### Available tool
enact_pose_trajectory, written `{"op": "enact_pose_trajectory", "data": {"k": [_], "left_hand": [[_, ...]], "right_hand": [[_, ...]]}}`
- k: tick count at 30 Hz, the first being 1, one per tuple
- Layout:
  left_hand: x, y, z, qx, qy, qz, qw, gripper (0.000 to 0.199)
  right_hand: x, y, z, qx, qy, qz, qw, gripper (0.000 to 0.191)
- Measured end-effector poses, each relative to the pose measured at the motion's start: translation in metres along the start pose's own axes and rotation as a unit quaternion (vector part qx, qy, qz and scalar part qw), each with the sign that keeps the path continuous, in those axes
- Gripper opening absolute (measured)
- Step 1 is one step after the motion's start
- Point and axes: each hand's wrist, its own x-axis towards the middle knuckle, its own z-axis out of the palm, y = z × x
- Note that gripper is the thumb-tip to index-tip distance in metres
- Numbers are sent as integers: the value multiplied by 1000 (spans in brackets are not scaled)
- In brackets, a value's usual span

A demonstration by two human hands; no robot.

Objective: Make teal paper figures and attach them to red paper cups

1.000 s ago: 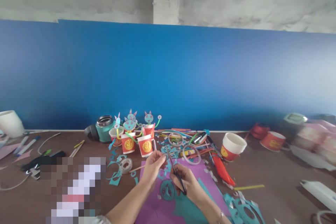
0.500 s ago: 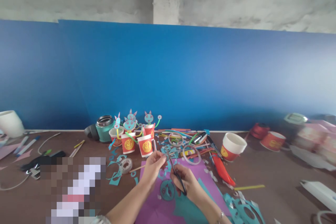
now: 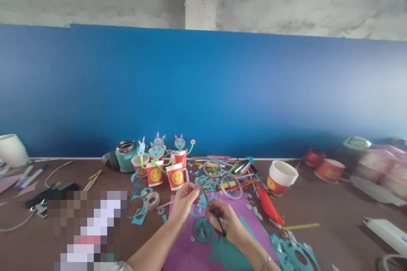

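Note:
My right hand (image 3: 222, 216) is closed around the handles of black-handled scissors (image 3: 217, 220), whose blades point up and away. Close to the blade tips, my left hand (image 3: 187, 198) pinches a small paper piece, mostly hidden by the fingers. Below both hands lies a round blue paper cutout (image 3: 202, 229) with red marks, on a purple sheet (image 3: 184, 254). A larger teal paper sheet (image 3: 227, 252) spreads under my right wrist.
Several red-and-white paper cups (image 3: 176, 176) with blue paper animal faces stand ahead, beside a teal thermos (image 3: 125, 161). Clear tape (image 3: 151, 200) lies left of the hands. Straws, bangle-like rings (image 3: 231, 187) and a red pouch (image 3: 270, 205) lie ahead and right. Stacked cups (image 3: 281, 178) stand farther right.
The small paper piece at my left fingertips shows less than before. Both hands and the scissors stay in almost the same place.

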Motion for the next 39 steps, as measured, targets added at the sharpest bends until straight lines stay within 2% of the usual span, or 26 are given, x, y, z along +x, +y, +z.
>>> {"op": "enact_pose_trajectory", "data": {"k": [12,28,39], "left_hand": [[3,0,-1,22,-8,29,999,29],[7,-5,-6,31,-11,20,999,30],[6,-4,-4,8,-29,-14,999,29]], "right_hand": [[-2,-3,0,8,-10,0,1000,25],[-2,-2,1,14,2,7,1000,24],[-2,-2,1,35,-2,4,999,22]]}}
